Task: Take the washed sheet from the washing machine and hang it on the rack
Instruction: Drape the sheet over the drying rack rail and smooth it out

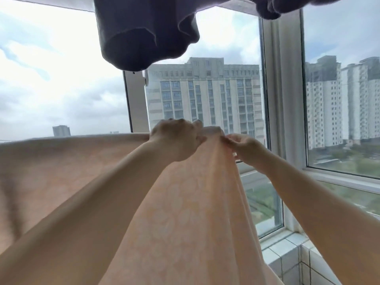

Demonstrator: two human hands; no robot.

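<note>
Peach cloth fills the lower half of my view: the sheet (pixel 185 202) hangs draped over a line or bar I cannot make out, its top edge running level from the far left to the middle, its right part gathered into long folds that fall toward me. My left hand (pixel 176 138) sits on that top edge with fingers curled over the bunched fabric, gripping it. My right hand (pixel 244 147) is just beside it, fingertips pinching the same bunch from the right. Both arms reach up and forward. Above hangs a dark grey garment (pixel 144 31), well apart from the sheet. Behind is the window (pixel 283 95), with pale tower blocks (pixel 205 95) outside, and a tiled sill (pixel 287 249) at the lower right.
</note>
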